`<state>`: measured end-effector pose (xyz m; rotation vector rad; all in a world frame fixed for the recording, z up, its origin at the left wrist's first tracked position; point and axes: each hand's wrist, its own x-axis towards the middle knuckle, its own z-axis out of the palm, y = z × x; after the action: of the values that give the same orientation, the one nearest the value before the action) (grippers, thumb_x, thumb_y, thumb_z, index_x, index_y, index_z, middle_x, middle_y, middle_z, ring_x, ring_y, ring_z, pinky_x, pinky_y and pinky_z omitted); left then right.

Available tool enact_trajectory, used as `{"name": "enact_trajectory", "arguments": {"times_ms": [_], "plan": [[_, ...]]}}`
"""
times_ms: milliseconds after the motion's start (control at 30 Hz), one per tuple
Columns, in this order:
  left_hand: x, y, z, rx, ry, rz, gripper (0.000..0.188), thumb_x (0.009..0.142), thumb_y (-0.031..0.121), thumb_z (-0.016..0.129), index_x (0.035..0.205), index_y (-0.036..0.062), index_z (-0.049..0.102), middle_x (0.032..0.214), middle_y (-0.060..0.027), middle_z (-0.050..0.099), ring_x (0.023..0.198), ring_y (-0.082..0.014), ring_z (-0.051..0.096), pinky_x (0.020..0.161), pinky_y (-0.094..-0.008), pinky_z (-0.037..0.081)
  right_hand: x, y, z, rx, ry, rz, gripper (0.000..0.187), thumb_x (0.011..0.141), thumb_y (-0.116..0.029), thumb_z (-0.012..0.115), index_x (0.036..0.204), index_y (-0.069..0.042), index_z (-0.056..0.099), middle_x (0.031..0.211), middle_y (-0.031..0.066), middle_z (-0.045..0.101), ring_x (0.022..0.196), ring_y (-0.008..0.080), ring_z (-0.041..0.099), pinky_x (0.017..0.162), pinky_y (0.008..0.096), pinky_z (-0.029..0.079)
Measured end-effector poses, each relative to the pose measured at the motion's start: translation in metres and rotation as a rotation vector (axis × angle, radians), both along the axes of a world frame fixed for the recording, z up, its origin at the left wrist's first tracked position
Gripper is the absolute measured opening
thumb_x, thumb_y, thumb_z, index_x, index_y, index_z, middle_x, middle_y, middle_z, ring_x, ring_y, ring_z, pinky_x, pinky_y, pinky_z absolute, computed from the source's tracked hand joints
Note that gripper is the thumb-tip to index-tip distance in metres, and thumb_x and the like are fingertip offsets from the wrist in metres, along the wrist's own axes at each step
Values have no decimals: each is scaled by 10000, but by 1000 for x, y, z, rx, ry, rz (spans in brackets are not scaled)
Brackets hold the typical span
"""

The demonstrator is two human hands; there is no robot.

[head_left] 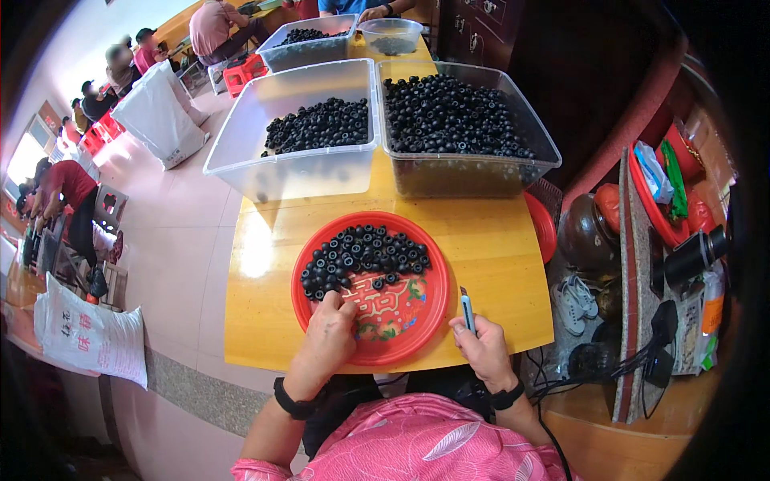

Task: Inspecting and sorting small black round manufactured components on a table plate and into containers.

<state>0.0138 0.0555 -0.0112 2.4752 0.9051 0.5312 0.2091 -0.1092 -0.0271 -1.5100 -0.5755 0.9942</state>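
A round red tray (439, 309) with a printed pattern stands on the yellow table in front of me. Small black bead-like parts with round holes (362, 250) are heaped over its far half. My left hand (330, 327) is over the tray's near left side, fingers curled together beside the heap. Whatever its fingertips may hold is hidden. To the right of the tray, my right hand (484, 350) grips a slim utility knife (468, 311), its blade end pointing away from me.
Two clear plastic bins (293, 172) (469, 186) of black parts stand behind the tray. Farther back are another bin (309, 54) and a round tub (391, 26). Shelves with shoes (573, 305) and cables (618, 365) lie right. White sacks (90, 333) and seated people are left.
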Motion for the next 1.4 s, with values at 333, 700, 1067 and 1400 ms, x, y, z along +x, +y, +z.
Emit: {"name": "enact_trajectory", "arguments": {"times_ms": [333,700,1067,1400], "plan": [[-11,-31,11,-1471,-1012,74,229,814,24,609,1033,71,560,841,-72,570,731,-153,522,623,-254,436,-7,-3,16,32,-228,66,208,903,-119,487,1011,46,555,658,59,538,596,125,519,556,259,416],[-18,-44,4,-1875,-1282,-59,150,868,79,558,1010,37,533,872,-79,593,737,-169,570,619,-281,459,-52,21,48,325,-924,338,263,774,-51,608,1015,45,563,732,148,554,647,310,575,563,377,464],[-19,-50,2,-1832,-1280,-35,148,881,70,535,1024,31,532,865,-81,606,717,-175,577,628,-286,467,-59,22,48,339,-979,358,292,741,-21,621,1016,60,560,745,164,560,640,318,570,566,377,457],[-14,-53,6,-1734,-1283,-28,184,856,71,575,1032,36,533,875,-64,588,727,-159,553,645,-281,458,-59,22,47,347,-1039,334,348,741,-53,616,1071,35,549,739,126,532,654,294,560,558,384,459]]}}
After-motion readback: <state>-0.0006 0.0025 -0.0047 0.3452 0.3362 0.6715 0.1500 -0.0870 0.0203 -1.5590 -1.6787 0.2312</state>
